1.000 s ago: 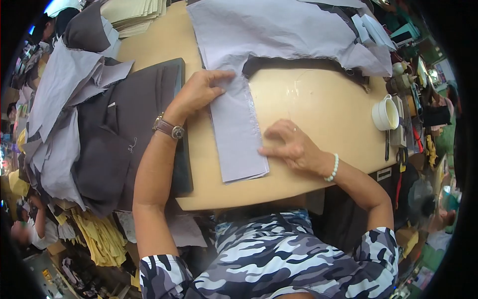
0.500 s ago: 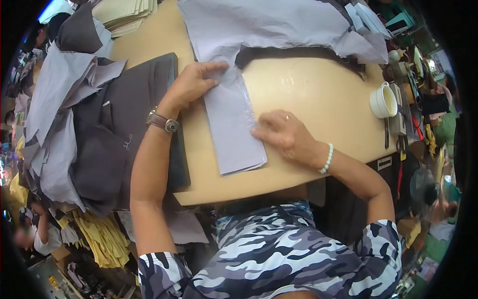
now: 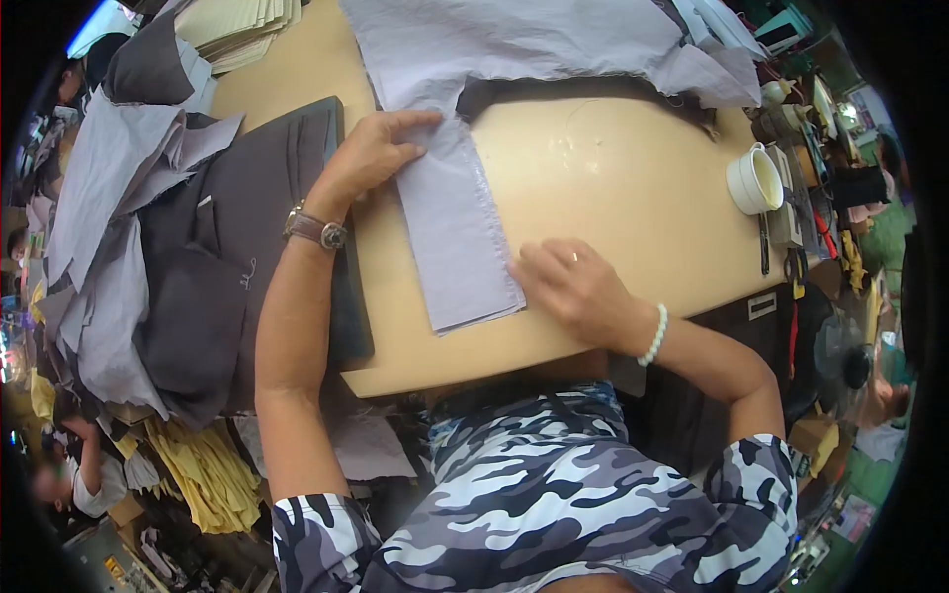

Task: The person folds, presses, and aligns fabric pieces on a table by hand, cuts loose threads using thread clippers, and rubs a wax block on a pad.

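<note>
A pale grey cloth piece (image 3: 460,227) lies on the tan table (image 3: 633,217), its narrow strip pointing toward me. On the strip's upper left edge rests my left hand (image 3: 381,153), thumb and forefinger apart and nothing gripped. At the strip's lower right edge is my right hand (image 3: 583,294), its fingers curled together with the fingertips at the frayed edge; whatever they may hold is too small to tell. Beyond the strip, the cloth widens across the far side, with a dark layer (image 3: 583,87) showing beneath it.
Dark garment pieces (image 3: 213,267) on a dark board and crumpled grey cloth (image 3: 114,198) lie at the left. A white cup (image 3: 755,181) and scissors (image 3: 796,269) are at the right. Stacked cream pieces (image 3: 232,28) sit at the far left. A person (image 3: 84,469) is at lower left.
My right hand has moved down along the strip's right edge since half a second ago, and its fingers are more curled. My left hand keeps its place on the cloth. The view has shifted slightly.
</note>
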Demonstrator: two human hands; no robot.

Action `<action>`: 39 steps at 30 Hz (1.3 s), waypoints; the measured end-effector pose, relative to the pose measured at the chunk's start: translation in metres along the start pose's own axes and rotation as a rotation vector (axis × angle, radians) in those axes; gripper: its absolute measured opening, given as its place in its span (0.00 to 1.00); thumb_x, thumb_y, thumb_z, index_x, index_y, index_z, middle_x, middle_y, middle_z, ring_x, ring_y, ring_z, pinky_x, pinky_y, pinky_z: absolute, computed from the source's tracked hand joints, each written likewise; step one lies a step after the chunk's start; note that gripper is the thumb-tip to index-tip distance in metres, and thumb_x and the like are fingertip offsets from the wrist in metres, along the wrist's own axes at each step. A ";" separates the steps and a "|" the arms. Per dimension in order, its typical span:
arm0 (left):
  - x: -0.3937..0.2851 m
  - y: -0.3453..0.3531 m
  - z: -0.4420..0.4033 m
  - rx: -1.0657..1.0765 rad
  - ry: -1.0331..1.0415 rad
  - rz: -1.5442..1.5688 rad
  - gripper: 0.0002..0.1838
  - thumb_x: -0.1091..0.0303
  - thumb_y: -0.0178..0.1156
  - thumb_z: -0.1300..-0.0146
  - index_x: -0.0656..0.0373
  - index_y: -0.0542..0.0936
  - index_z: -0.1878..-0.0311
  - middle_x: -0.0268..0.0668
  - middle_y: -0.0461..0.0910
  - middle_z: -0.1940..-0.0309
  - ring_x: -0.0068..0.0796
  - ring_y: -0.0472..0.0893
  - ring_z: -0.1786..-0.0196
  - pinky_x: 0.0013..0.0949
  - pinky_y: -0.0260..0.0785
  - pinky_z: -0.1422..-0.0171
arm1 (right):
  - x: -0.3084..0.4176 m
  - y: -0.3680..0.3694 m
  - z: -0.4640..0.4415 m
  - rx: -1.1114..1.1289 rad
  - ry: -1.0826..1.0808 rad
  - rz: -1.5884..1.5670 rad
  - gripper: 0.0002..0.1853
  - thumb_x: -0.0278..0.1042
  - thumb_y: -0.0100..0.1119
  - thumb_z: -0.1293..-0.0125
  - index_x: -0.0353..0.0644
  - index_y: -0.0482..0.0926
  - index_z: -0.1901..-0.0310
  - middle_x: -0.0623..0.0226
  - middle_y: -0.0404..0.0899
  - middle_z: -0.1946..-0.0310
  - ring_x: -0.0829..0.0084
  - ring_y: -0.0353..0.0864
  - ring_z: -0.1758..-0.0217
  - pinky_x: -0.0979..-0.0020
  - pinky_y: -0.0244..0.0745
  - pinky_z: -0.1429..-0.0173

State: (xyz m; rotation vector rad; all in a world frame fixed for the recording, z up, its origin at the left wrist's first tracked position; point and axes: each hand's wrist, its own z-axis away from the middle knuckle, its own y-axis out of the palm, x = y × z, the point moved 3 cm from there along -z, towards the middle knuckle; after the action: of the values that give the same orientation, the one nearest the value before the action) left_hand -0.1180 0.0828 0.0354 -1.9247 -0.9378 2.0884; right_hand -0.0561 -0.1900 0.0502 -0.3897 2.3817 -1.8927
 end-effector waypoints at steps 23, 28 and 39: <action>-0.016 0.001 0.001 0.036 -0.157 -0.025 0.24 0.80 0.56 0.47 0.63 0.77 0.44 0.43 0.79 0.46 0.29 0.77 0.46 0.27 0.67 0.40 | 0.015 -0.012 0.017 -0.102 0.183 -0.258 0.17 0.26 0.53 0.50 0.42 0.79 0.56 0.56 0.72 0.47 0.58 0.72 0.46 0.60 0.66 0.42; -0.026 0.006 -0.004 -0.082 -0.064 0.152 0.26 0.78 0.57 0.47 0.66 0.75 0.41 0.41 0.77 0.45 0.27 0.73 0.41 0.27 0.61 0.35 | -0.026 -0.021 0.037 -0.333 0.346 -0.351 0.18 0.18 0.52 0.51 0.43 0.79 0.56 0.55 0.73 0.50 0.57 0.75 0.50 0.60 0.70 0.46; -0.155 -0.045 -0.063 -0.282 -0.070 0.484 0.28 0.75 0.58 0.51 0.65 0.75 0.42 0.39 0.76 0.51 0.25 0.77 0.53 0.22 0.70 0.51 | -0.075 0.004 0.094 -0.895 0.793 -0.628 0.30 0.09 0.39 0.47 0.37 0.70 0.41 0.57 0.70 0.48 0.68 0.76 0.59 0.72 0.74 0.53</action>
State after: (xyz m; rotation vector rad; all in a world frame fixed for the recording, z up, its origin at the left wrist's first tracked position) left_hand -0.0469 0.0615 0.1920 -2.4388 -0.8887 2.3956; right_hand 0.0359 -0.2603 0.0165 -0.5420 3.9930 -1.0350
